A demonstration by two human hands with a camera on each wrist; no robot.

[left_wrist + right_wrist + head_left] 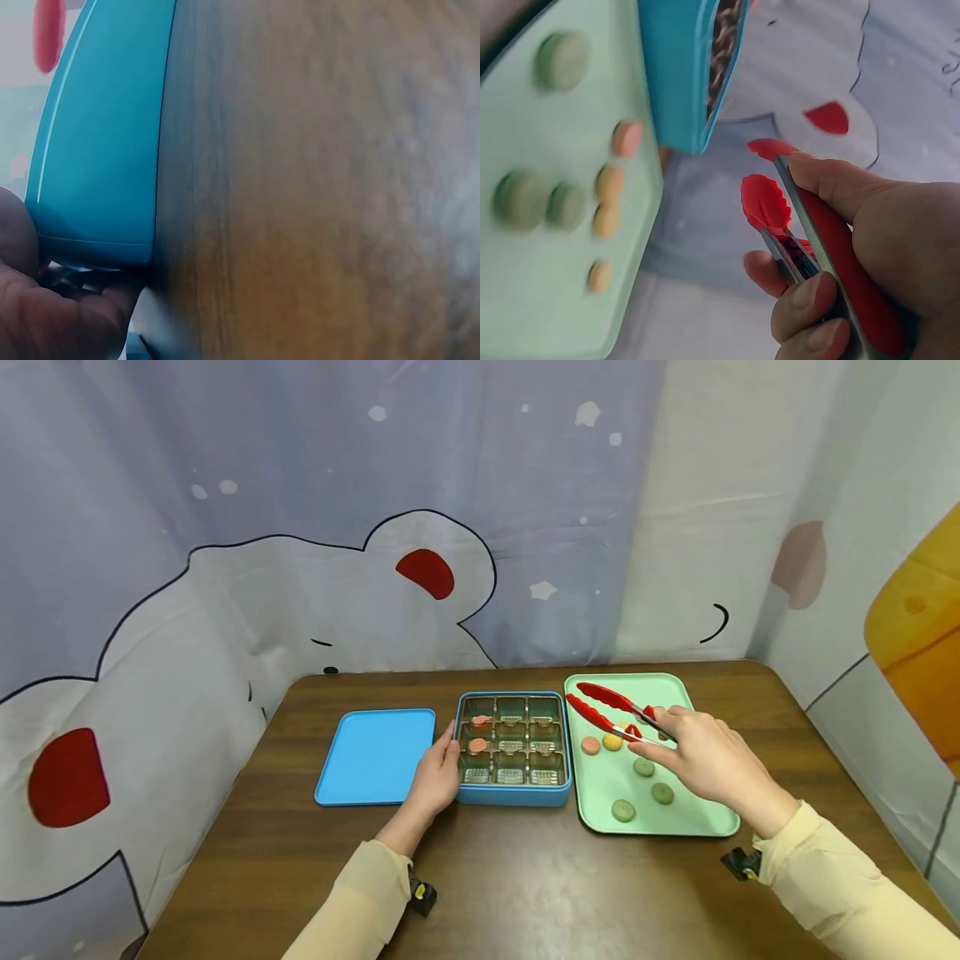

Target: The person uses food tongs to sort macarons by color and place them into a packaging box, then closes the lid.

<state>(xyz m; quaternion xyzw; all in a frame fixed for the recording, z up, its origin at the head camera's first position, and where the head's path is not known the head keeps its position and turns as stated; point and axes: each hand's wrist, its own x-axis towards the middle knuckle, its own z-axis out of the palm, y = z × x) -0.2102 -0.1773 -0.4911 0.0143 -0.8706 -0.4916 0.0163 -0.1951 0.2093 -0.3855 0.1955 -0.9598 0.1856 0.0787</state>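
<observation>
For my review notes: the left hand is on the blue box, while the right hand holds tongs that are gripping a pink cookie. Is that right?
Not quite: the tongs are gripping nothing. The right wrist view shows their red tips apart, with nothing between them. The rest stands: left hand on the blue box, right hand holding the tongs.
</observation>
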